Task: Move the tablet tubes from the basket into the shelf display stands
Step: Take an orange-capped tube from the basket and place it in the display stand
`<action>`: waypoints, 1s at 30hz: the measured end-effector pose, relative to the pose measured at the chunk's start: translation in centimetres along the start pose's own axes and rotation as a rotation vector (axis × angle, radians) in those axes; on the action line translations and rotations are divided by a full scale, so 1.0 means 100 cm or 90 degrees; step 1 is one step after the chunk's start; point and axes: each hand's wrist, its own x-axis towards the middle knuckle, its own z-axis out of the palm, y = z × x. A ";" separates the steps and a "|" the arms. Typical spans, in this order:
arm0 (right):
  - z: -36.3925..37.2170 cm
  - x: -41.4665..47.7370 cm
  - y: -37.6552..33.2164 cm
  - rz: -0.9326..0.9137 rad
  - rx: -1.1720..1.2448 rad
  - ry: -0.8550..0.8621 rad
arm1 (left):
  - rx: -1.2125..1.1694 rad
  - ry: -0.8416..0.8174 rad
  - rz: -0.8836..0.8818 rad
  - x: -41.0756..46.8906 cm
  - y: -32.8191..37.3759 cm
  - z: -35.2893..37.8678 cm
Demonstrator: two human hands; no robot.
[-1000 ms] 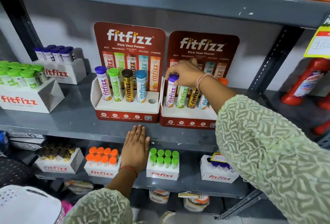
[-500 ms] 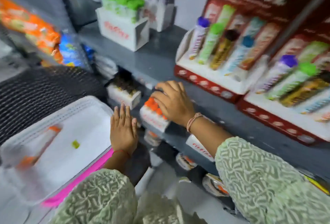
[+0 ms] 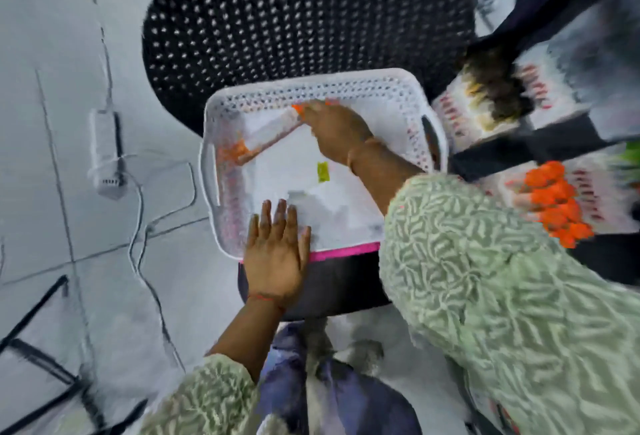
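A white perforated basket (image 3: 346,86) sits below me on a black seat. One tablet tube (image 3: 273,138), white with orange ends, lies slanted in the basket's far left corner. My right hand (image 3: 337,131) reaches into the basket, and its bent fingers touch the tube's upper orange end. Blur hides whether they have closed around it. My left hand (image 3: 277,254) lies flat on the basket's near rim with the fingers spread and nothing in it. No display stands are in view.
A black perforated chair (image 3: 304,15) stands behind the basket. At right, lower shelf boxes hold orange-capped tubes (image 3: 556,202) and dark-capped tubes (image 3: 495,88). A white power adapter (image 3: 104,157) and cables lie on the floor at left. A small yellow-green label (image 3: 322,172) lies in the basket.
My view has swung down from the shelf to the basket. My right hand left the shelf and went into the basket to the tube. My left hand settled on the basket's near rim.
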 end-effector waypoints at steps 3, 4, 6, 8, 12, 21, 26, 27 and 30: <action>0.013 0.030 -0.010 -0.040 -0.116 -0.027 | 0.025 0.023 0.003 0.000 -0.002 0.004; 0.020 0.034 -0.008 -0.037 -0.126 -0.024 | 0.032 0.027 0.002 0.000 -0.002 0.005; 0.028 0.031 -0.003 -0.015 -0.066 -0.025 | 0.041 0.025 -0.001 0.001 -0.001 0.003; 0.025 0.015 0.002 0.054 0.091 -0.033 | 0.046 0.019 -0.005 0.002 -0.001 0.002; -0.003 -0.059 0.012 0.224 0.411 0.039 | 0.026 -0.006 0.004 0.003 0.000 -0.003; -0.141 -0.303 0.030 0.446 0.439 0.383 | -0.113 -0.049 0.131 0.021 0.098 -0.027; -0.235 -0.440 0.012 0.535 0.291 0.526 | -0.209 -0.010 0.416 0.028 0.259 -0.048; -0.254 -0.463 0.006 0.549 0.243 0.558 | -0.236 0.003 0.461 0.022 0.290 -0.054; -0.300 -0.510 -0.005 0.600 0.119 0.604 | -0.303 0.006 0.580 -0.010 0.357 -0.068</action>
